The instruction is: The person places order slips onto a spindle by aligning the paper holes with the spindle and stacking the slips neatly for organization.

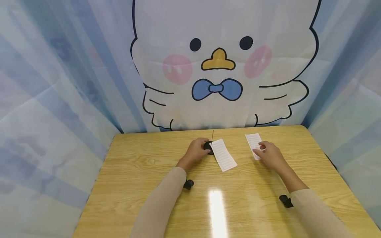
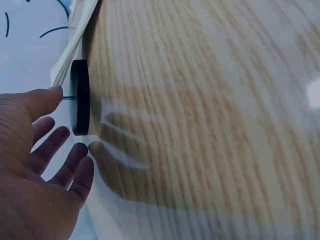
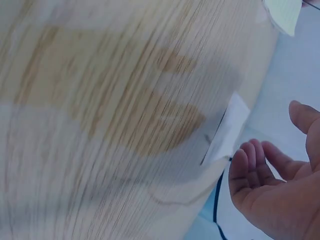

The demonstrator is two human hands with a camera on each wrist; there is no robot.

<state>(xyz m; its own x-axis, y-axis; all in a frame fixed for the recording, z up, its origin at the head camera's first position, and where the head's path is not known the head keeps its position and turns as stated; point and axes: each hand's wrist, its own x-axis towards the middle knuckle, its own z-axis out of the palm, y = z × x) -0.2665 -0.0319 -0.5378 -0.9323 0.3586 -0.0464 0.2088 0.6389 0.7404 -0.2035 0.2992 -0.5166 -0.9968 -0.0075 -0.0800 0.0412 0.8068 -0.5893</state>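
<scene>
A receipt spike (image 1: 207,147), with a round black base and a thin upright metal rod, stands near the table's back edge. Several lined paper slips (image 1: 224,157) hang tilted on its rod. Beside the base is my left hand (image 1: 195,150); the left wrist view shows its thumb at the rod and slips, with the other fingers spread loosely by the base (image 2: 82,100). Another lined slip (image 1: 253,142) lies farther right. My right hand (image 1: 270,155) hovers over its near end, fingers loosely bent, thumb apart, nothing gripped. The right wrist view shows that slip (image 3: 230,127) flat on the table.
The wooden table (image 1: 143,172) reaches back to a curtain (image 1: 220,112) with a cartoon bird printed on it. Black wrist devices (image 1: 188,184) show under both sleeves. Curtains also hang at both sides. A dark cable (image 3: 216,200) runs past the table edge at right.
</scene>
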